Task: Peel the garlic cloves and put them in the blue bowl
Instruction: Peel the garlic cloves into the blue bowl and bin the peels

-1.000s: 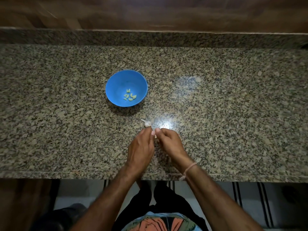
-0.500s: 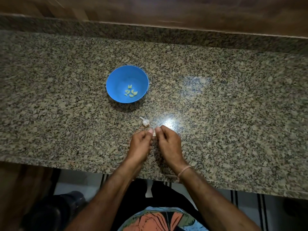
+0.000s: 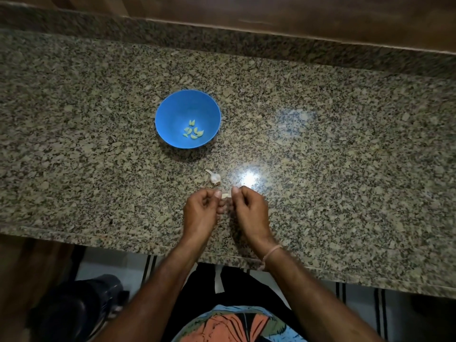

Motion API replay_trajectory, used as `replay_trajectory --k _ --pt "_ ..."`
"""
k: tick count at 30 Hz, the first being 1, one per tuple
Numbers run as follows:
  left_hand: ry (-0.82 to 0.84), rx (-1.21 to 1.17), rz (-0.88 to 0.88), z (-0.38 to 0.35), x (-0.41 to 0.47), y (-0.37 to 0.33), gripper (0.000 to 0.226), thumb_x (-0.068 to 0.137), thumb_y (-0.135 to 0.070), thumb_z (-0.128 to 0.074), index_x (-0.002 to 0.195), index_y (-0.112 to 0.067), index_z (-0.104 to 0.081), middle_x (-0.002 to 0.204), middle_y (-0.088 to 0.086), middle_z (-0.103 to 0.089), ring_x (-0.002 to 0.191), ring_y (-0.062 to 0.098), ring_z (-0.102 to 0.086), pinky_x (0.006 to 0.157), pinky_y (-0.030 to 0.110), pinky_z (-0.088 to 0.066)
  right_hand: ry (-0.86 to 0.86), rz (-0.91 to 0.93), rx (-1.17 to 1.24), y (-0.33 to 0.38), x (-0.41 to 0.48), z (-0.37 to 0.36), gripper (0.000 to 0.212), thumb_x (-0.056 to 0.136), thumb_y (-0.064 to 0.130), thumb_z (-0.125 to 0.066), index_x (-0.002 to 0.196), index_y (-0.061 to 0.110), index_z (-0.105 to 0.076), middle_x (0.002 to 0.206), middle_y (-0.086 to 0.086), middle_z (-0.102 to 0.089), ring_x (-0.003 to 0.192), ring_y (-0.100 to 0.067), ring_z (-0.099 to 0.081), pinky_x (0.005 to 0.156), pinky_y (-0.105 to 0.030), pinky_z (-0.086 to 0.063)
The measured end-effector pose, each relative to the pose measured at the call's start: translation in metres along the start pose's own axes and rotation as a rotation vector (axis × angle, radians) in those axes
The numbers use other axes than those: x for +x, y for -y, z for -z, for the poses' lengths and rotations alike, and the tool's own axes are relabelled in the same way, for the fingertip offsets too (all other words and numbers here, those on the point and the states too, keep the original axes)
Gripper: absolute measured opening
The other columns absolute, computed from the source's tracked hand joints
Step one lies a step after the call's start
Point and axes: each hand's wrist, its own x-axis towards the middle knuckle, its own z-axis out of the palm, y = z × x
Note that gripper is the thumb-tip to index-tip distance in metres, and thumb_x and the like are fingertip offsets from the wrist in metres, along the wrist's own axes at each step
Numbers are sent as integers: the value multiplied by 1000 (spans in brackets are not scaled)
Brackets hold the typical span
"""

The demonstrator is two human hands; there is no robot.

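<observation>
Head view: nearest, a pale band (image 3: 271,253) circles the right wrist. Over the speckled granite bench (image 3: 320,156), the left hand (image 3: 199,213) and right hand (image 3: 250,211) meet fingertip to fingertip, each grip narrow, pinching one garlic clove (image 3: 225,195) between them. Just beyond lies a stemmed garlic piece (image 3: 214,177), apart from the hands. Farther back stands the blue bowl (image 3: 172,107), holding several peeled cloves (image 3: 193,131).

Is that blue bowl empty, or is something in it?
Not empty: the blue bowl holds several pale peeled cloves lying on its bottom.
</observation>
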Motion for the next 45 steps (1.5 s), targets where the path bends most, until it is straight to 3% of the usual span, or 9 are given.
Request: replay_trajectory --k 4,7,12,18,27,34,37,42,45 --pt "-82 14 5 1 3 7 12 104 -26 -63 102 -17 -71 87 2 -76 72 11 -70 63 27 -54 1 260 -313 -17 6 8 33 106 28 -63 74 21 -58 61 12 -51 54 -3 -47 51 -14 -35" --pt "-104 111 -72 1 -1 5 11 104 -24 -63 104 -16 -70 90 0 -75 76 8 -72 61 16 -53 10 317 -444 -24 8 13 15 103 29 -67 91 19 -65 82 9 -62 74 -6 -57 65 -30 -52" --pt "-136 276 -219 -3 -6 4 8 101 -25 -68 101 -18 -72 90 -8 -73 82 4 -70 66 20 -56 99 86 -27 -9 2 11 12 95 26 -76 97 15 -72 90 2 -74 86 -15 -72 78 -34 -63" --pt "-110 -311 161 -18 -6 1 10 101 -16 -66 99 -11 -74 97 9 -77 91 22 -73 77 31 -59 -21 9 98 -1 -3 1 8 94 11 -75 90 6 -72 85 -5 -74 80 -15 -72 69 -20 -57" --pt "-79 -706 353 -35 -9 -10 16 103 -18 -63 95 -9 -74 96 11 -77 94 25 -69 75 31 -55 -76 -83 390 4 -11 -6 5 97 4 -70 94 0 -69 96 -18 -73 88 -23 -71 77 -28 -61" --pt "-128 -525 345 -39 -12 -11 25 105 -30 -61 92 -13 -73 79 1 -73 70 12 -64 55 22 -48 -96 25 300 0 -13 -4 6 96 4 -71 91 5 -69 90 -10 -72 88 -26 -70 77 -30 -61" --pt "-141 -449 340 -41 -12 -9 28 106 -36 -58 91 -16 -71 70 -7 -65 63 8 -54 62 24 -46 -103 80 227 0 -11 -2 9 95 3 -71 88 8 -68 85 -7 -71 84 -26 -68 73 -32 -61" --pt "-127 -386 317 -46 -14 -11 35 109 -39 -51 95 -13 -70 81 3 -72 72 15 -65 57 24 -49 -85 -61 387 0 -11 -2 3 98 3 -68 96 2 -68 97 -17 -72 89 -23 -70 77 -28 -61" --pt "-127 -274 225 -49 -17 -12 34 111 -37 -47 100 -14 -69 91 7 -78 86 21 -77 72 36 -63 -52 -178 520 0 -13 -5 12 100 11 -67 101 0 -69 105 -22 -72 102 -32 -72 89 -38 -63"
